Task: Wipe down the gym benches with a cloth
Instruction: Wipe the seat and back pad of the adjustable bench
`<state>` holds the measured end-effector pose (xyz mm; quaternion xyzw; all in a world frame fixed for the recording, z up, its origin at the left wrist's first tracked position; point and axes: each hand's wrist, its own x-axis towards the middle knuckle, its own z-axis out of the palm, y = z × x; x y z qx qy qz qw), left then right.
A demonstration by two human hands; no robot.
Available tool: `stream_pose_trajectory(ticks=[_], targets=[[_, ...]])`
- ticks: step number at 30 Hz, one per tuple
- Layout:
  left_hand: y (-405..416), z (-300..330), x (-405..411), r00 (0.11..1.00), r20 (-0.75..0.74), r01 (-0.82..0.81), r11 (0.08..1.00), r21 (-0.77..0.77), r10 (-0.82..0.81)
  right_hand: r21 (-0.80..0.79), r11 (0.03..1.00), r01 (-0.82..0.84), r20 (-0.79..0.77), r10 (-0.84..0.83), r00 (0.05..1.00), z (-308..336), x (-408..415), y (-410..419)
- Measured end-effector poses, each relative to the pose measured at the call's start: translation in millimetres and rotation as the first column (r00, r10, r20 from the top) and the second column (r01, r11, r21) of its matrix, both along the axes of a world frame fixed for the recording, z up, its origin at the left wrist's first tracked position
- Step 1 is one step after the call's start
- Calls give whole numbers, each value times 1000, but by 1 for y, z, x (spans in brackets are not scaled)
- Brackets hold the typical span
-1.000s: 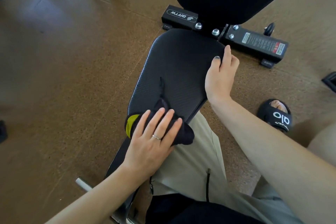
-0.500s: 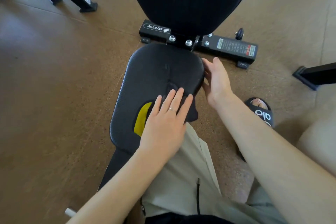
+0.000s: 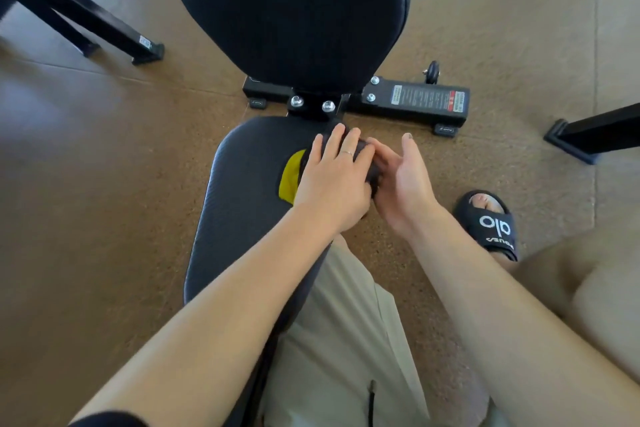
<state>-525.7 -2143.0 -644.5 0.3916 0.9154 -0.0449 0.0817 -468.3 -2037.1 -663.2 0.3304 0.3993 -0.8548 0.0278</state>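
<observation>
A black padded bench seat (image 3: 242,204) runs away from me, with its raised backrest (image 3: 284,10) beyond it. My left hand (image 3: 334,180) lies flat, fingers straight, pressing a black cloth with a yellow patch (image 3: 290,177) onto the seat's far right corner. Most of the cloth is hidden under that hand. My right hand (image 3: 401,184) is at the seat's right edge, palm turned inward, fingers touching the dark cloth where it hangs over the side.
The bench's black base bar (image 3: 415,102) with a warning label lies on the brown floor behind the seat. Another black frame leg (image 3: 93,24) stands at upper left and one (image 3: 595,133) at right. My foot in a black slide (image 3: 491,225) is right of the bench.
My left hand has slid the cloth forward from the seat's near end to its far right corner. My right hand has left the seat edge and moved against the cloth.
</observation>
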Motion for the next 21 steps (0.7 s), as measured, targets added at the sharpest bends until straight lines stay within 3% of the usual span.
stream_pose_trajectory(ticks=[4, 9, 14, 19, 21], targets=[[-21, 3, 27, 1000, -22, 5, 999, 33, -4, 110, 992, 63, 69, -71, 995, 6, -4, -9], [-84, 4, 71, 999, -6, 33, 999, 11, -32, 298, 955, -11, 122, -26, 992, 8, -10, -13], [-34, 4, 26, 998, 36, 45, 997, 59, -47, 225, 971, -76, 119, 49, 992, -5, -7, -9], [10, 0, -31, 999, 31, -32, 987, 156, 28, 121, 986, 114, 154, -132, 979, -13, -8, -15], [16, 1, -50, 997, 37, -74, 983, 166, 69, 131, 985, 116, 170, -138, 976, -12, -9, -27]])
